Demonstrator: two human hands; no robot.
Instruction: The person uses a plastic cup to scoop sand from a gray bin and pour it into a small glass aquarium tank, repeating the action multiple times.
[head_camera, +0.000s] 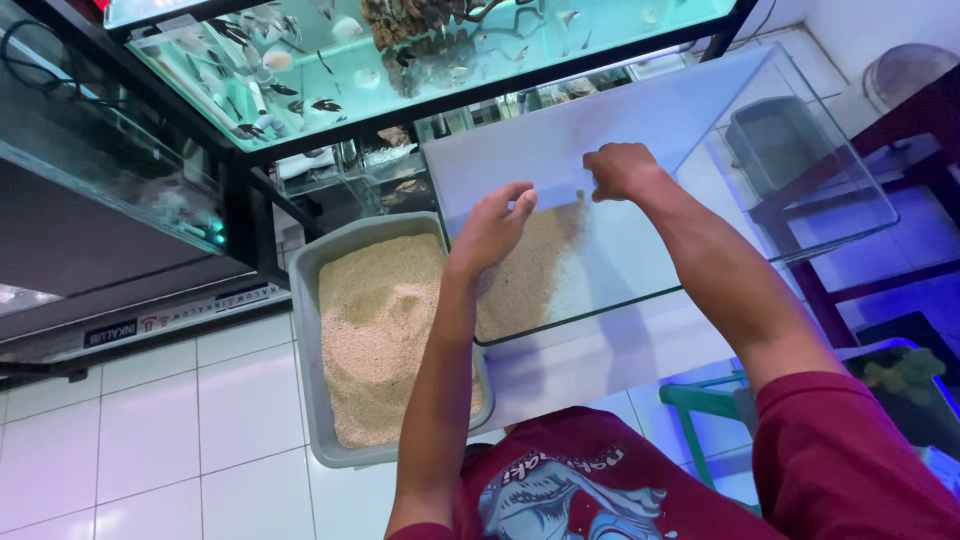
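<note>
Head view, looking down over white floor tiles (150, 420). One sign in sight: a long, narrow white strip label (180, 318) with dark lettering and a small red mark, fixed along the lower front edge of the dark stand at left, running slightly uphill toward the right. No packages visible. Above it, a lit aquarium (420, 50) with dark-and-white fish and a brown rock mass, water reading teal. At centre, an empty glass tank (800, 200), clear walls, pale bottom, with a patch of tan sand (530, 270) heaped in its near-left corner. Left hand (490, 228) reaches over the tank's near-left wall, fingers together and slightly curled, palm down, resting on or just above the sand patch; it grasps nothing that can be seen. Right hand (620, 170) is inside the tank, just beyond the far edge of the sand, loosely clenched with knuckles up; whether anything is in the fist cannot be told. The two hands are near each other, sand lying between and below them. Just beside the tank on its left, touching or nearly so, sits a grey plastic tray (305, 330) on the floor, filled with the same tan sand, its surface scooped and uneven. Red sleeves and a red printed shirt at bottom edge.
</note>
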